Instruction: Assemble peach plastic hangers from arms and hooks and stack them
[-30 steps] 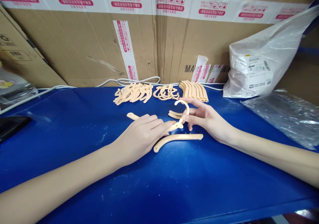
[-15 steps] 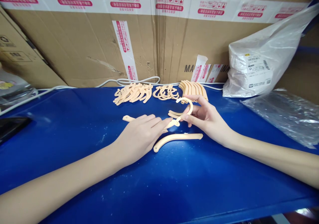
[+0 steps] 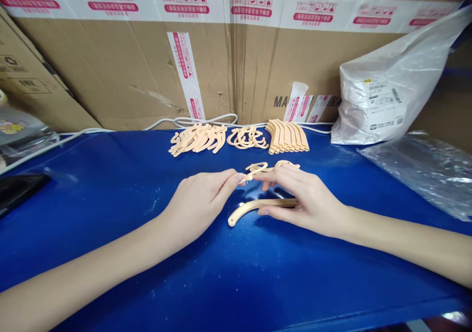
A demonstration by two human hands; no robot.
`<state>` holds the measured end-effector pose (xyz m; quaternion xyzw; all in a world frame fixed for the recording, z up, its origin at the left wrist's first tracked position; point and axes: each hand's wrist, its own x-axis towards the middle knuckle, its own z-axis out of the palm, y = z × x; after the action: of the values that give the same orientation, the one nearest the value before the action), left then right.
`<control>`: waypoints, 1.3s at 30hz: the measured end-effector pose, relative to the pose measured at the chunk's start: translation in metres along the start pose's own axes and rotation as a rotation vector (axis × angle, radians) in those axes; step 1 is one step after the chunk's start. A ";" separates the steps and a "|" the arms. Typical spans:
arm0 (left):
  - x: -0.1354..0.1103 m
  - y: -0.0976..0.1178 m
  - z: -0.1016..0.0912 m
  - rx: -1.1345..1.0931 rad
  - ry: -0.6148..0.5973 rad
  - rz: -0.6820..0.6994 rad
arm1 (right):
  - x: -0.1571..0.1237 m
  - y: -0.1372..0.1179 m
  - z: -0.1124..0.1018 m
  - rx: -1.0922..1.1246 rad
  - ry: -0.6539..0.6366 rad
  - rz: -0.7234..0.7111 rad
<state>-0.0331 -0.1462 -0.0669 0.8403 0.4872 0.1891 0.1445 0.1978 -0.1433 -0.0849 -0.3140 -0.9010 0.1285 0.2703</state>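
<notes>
My left hand [image 3: 206, 201] is closed, thumb and finger pinching a cream plastic hanger piece with a hook [image 3: 260, 167] at its end. Most of that piece is hidden by the fingers. My right hand [image 3: 306, 192] has its thumb and index finger apart. Its index fingertip is close to the base of the hook, and its thumb lies at a loose curved hanger arm [image 3: 245, 209] on the table; whether it presses on the arm I cannot tell. Just behind the right hand lie more cream hanger parts [image 3: 289, 164], partly covered.
Along the back of the blue table [image 3: 236, 278] lie a heap of small hanger parts [image 3: 199, 137], several loose hooks [image 3: 248, 137] and a neat row of curved arms [image 3: 287, 136]. A white bag [image 3: 383, 96], clear plastic [image 3: 424, 174], a cable [image 3: 155, 123] and a cardboard box [image 3: 129, 66] surround them.
My right hand has let go of the hook and come down toward the loose curved arm, its fingers spreading. The hook in my left hand now lies tilted lower.
</notes>
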 end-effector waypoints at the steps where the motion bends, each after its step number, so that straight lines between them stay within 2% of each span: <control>1: 0.001 0.000 0.000 -0.074 -0.030 -0.031 | 0.000 0.001 0.000 -0.036 -0.014 -0.020; 7: 0.010 -0.002 0.001 -0.736 -0.340 -0.286 | 0.001 0.001 0.001 -0.166 -0.100 -0.128; 10: 0.009 -0.004 0.001 -0.950 -0.405 -0.399 | 0.002 0.000 0.002 -0.200 -0.106 -0.173; 18: 0.007 0.000 0.000 -1.104 -0.276 -0.544 | -0.004 0.004 0.005 -0.165 0.013 -0.225; 20: 0.007 0.001 -0.001 -1.112 -0.246 -0.547 | -0.005 0.004 0.005 -0.168 0.037 -0.182; 24: 0.007 0.001 -0.001 -1.125 -0.211 -0.524 | -0.004 0.003 0.003 -0.156 0.051 0.003; 26: 0.007 0.000 -0.001 -1.144 -0.205 -0.526 | -0.003 0.004 0.002 -0.177 0.060 0.032; 31: 0.009 -0.005 0.002 -1.181 -0.166 -0.542 | 0.001 0.011 0.004 -0.300 0.058 -0.037; 39: 0.010 -0.009 0.001 -1.194 -0.190 -0.589 | 0.003 0.012 0.006 -0.422 0.038 -0.130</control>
<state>-0.0355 -0.1329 -0.0696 0.4611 0.4932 0.3039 0.6721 0.1987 -0.1328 -0.0933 -0.3071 -0.9210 -0.0864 0.2234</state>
